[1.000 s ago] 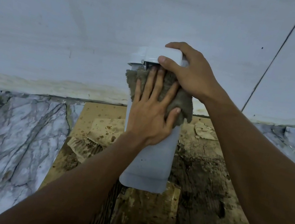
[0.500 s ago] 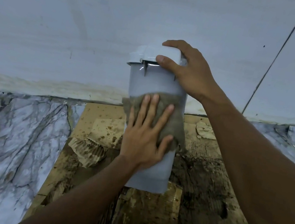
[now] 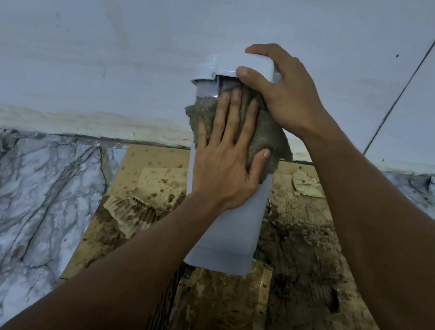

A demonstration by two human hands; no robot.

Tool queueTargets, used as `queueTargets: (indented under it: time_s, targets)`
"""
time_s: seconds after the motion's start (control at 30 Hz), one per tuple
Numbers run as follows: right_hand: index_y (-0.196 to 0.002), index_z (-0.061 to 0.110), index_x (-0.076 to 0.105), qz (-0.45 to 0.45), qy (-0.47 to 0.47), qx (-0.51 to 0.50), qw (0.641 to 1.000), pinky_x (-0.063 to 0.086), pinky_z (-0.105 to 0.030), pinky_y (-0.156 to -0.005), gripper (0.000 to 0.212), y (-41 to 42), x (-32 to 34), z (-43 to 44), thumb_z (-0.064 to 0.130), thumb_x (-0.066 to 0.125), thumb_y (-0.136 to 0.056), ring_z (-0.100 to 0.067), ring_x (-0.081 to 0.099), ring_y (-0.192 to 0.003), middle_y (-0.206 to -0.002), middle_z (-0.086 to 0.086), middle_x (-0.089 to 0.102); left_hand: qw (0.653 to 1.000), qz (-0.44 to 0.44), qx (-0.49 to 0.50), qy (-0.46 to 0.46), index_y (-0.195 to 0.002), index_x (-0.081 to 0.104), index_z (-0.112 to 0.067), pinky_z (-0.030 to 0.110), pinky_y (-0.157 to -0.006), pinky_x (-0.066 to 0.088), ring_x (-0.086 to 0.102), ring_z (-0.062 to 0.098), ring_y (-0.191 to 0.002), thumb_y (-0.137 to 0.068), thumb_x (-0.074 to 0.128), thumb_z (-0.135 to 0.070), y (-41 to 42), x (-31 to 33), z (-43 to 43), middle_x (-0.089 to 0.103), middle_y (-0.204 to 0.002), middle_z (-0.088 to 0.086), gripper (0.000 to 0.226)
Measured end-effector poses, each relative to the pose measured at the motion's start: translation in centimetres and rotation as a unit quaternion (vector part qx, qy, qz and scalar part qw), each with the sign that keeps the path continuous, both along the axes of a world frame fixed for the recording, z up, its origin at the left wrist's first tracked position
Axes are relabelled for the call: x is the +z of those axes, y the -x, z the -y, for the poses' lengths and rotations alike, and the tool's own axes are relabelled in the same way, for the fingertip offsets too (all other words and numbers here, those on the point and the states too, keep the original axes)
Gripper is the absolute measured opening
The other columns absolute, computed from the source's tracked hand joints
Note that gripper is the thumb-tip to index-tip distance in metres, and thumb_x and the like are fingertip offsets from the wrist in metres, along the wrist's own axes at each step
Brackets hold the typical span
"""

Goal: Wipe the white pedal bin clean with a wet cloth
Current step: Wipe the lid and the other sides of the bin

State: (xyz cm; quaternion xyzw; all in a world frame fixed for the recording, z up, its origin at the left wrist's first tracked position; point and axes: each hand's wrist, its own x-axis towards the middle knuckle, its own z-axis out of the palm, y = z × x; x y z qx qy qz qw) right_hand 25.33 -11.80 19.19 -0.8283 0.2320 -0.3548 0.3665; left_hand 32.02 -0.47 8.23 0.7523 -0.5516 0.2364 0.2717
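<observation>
Both arms reach forward and down to the white pedal bin (image 3: pixel 230 225), and both hands are on it. The bin sits with its base on a stained, spotted cardboard sheet (image 3: pixel 150 179), close to the foot of the pale wall (image 3: pixel 148 21), with veined marble floor (image 3: pixel 15 202) off to the left.

The left hand (image 3: pixel 224 166) lies flat on the near face of the bin, palm down and wrist low, the forearm running up from the bottom of the view. Its fingers (image 3: pixel 233 109) are straight and slightly spread, pointing up towards the lid. They press the grey-brown cloth (image 3: pixel 269 136) against the upper part of the body. The thumb sticks out to the right and rests on the cloth too. This hand isn't curled round anything; it just pushes flat. The cloth bunches out on either side of the hand, and its top edge tucks in just under the lid.

The right hand (image 3: pixel 283 95) comes in from the right, arm stretched long across the frame. It clamps the raised block on the bin's lid (image 3: pixel 242 64). The thumb is hooked on the front edge and the fingers curl over the top, out of sight behind it. Its wrist sits just above the cloth's right corner.
</observation>
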Motion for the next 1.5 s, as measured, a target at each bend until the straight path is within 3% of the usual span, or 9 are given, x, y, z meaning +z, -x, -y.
queueTargets:
  time_s: [0.17, 0.37, 0.47, 0.63, 0.77, 0.9, 1.2, 1.37, 1.5]
  targets:
    - [-0.118, 0.037, 0.061, 0.017, 0.035, -0.035, 0.999, 0.041, -0.045, -0.106, 0.042, -0.3, -0.7, 0.4, 0.061, 0.057, -0.083, -0.012, 0.053, -0.119, -0.120, 0.022, 0.061, 0.993, 0.053, -0.079, -0.066, -0.162, 0.023, -0.018, 0.063, -0.121, 0.017, 0.002, 0.033, -0.158, -0.102, 0.042, -0.051, -0.3, -7.3, -5.3, 0.006, -0.171, 0.016, 0.071]
    - [-0.123, 0.035, 0.058, 0.005, 0.039, -0.053, 0.998, 0.036, -0.041, -0.109, 0.040, -0.3, -0.7, 0.1, 0.055, 0.057, -0.089, -0.005, 0.044, -0.117, -0.126, 0.021, 0.058, 0.976, 0.118, -0.122, -0.133, -0.163, 0.014, -0.028, 0.053, -0.120, 0.014, -0.001, 0.030, -0.159, -0.103, 0.031, -0.058, 0.9, -14.1, -10.5, -0.008, -0.172, 0.008, 0.070]
    - [-0.122, 0.037, 0.059, 0.008, 0.031, -0.054, 0.998, 0.037, -0.041, -0.109, 0.040, -0.5, -0.6, -0.1, 0.057, 0.058, -0.087, -0.006, 0.045, -0.119, -0.125, 0.022, 0.058, 0.983, 0.104, -0.108, -0.103, -0.163, 0.018, -0.027, 0.052, -0.127, 0.001, -0.003, 0.029, -0.159, -0.101, 0.034, -0.060, 0.0, -10.1, -7.5, -0.008, -0.171, 0.009, 0.072]
    - [-0.120, 0.039, 0.059, 0.011, 0.029, -0.048, 0.998, 0.037, -0.044, -0.109, 0.043, -0.6, -0.6, -0.2, 0.062, 0.057, -0.084, -0.009, 0.046, -0.121, -0.121, 0.024, 0.057, 0.999, -0.006, 0.012, -0.042, -0.163, 0.019, -0.024, 0.058, -0.124, 0.008, -0.003, 0.033, -0.158, -0.103, 0.035, -0.057, 1.2, -4.5, -2.6, -0.001, -0.170, 0.014, 0.070]
    - [-0.117, 0.044, 0.058, 0.014, 0.017, -0.047, 0.999, 0.037, -0.045, -0.109, 0.043, -0.2, -0.6, 0.1, 0.067, 0.057, -0.080, -0.011, 0.047, -0.125, -0.123, 0.027, 0.057, 0.987, 0.085, -0.080, -0.108, -0.163, 0.022, -0.026, 0.050, -0.125, -0.013, -0.006, 0.029, -0.158, -0.101, 0.043, -0.059, 3.0, -9.5, -5.6, -0.010, -0.171, 0.010, 0.072]
    - [-0.120, 0.041, 0.058, 0.007, 0.019, -0.042, 0.999, 0.036, -0.044, -0.111, 0.044, -0.5, -0.6, 0.1, 0.064, 0.058, -0.082, -0.007, 0.044, -0.125, -0.127, 0.024, 0.058, 0.971, 0.144, -0.128, -0.141, -0.163, 0.017, -0.029, 0.047, -0.127, 0.000, -0.001, 0.027, -0.159, -0.102, 0.039, -0.058, 1.9, -15.1, -10.8, -0.008, -0.172, 0.007, 0.071]
    - [-0.117, 0.042, 0.059, 0.013, 0.026, -0.053, 0.998, 0.038, -0.045, -0.108, 0.044, -0.7, -0.5, 0.0, 0.066, 0.056, -0.080, -0.009, 0.048, -0.122, -0.123, 0.022, 0.059, 0.979, -0.196, -0.042, 0.025, -0.163, 0.002, -0.027, 0.065, -0.112, 0.039, -0.002, 0.035, -0.158, -0.100, 0.041, -0.058, -1.8, -4.8, -3.8, -0.012, -0.170, 0.015, 0.081]
    - [-0.118, 0.042, 0.058, 0.010, 0.024, -0.056, 0.998, 0.036, -0.045, -0.110, 0.039, -0.2, -0.7, 0.3, 0.062, 0.056, -0.084, -0.007, 0.044, -0.122, -0.117, 0.031, 0.055, 0.994, -0.103, 0.048, 0.002, -0.164, 0.015, -0.019, 0.065, -0.121, 0.015, -0.003, 0.041, -0.157, -0.103, 0.038, -0.056, 0.5, -3.0, -1.4, 0.000, -0.169, 0.023, 0.075]
    - [-0.119, 0.043, 0.057, 0.011, 0.012, -0.052, 0.998, 0.037, -0.045, -0.110, 0.038, -0.2, -0.7, 0.1, 0.061, 0.058, -0.085, -0.010, 0.043, -0.124, -0.113, 0.031, 0.054, 0.995, 0.009, -0.022, -0.092, -0.164, 0.016, -0.026, 0.068, -0.120, -0.003, -0.011, 0.038, -0.157, -0.099, 0.040, -0.063, 2.8, -7.1, -3.9, -0.006, -0.170, 0.015, 0.078]
